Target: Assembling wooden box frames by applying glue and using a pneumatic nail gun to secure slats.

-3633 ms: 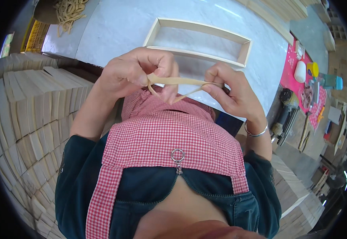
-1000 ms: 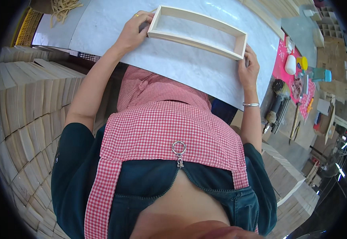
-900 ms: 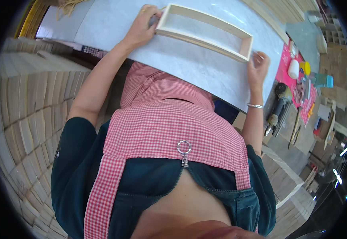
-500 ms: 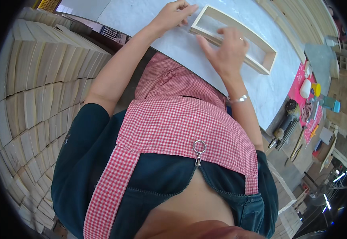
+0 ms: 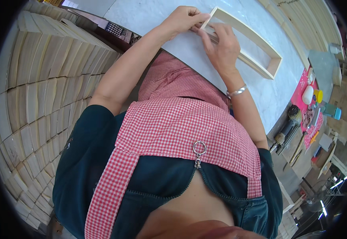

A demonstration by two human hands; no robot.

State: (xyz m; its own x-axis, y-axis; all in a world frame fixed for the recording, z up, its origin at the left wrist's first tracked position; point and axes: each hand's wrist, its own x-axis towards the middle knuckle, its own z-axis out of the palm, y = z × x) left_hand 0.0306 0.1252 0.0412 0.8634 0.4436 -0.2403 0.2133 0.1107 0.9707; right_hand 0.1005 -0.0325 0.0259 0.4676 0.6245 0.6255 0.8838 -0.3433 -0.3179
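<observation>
A long, narrow frame of pale wood (image 5: 254, 33) lies slantwise on the white marbled tabletop, its middle hollow. At its left end my left hand (image 5: 183, 20) has the fingers curled, with the thumb against the short end piece. My right hand (image 5: 224, 47) reaches over the near long side close to the same corner, its fingers inside the frame and its thumb outside. Both hands meet at this corner, and the fingertips partly hide it. The far right end of the frame rests untouched on the table.
High stacks of wooden boards (image 5: 42, 59) rise on my left. Long wooden strips (image 5: 301, 20) lie along the table's far right. On the right, a pink cloth (image 5: 298, 92) carries a white bottle (image 5: 307, 95) and a yellow container (image 5: 318, 96); a power tool (image 5: 285, 131) lies nearer.
Both hands have closed in on the frame's left corner. My right hand moved left and its fingers took hold of the near side. The frame appears slightly further right and lower in the picture.
</observation>
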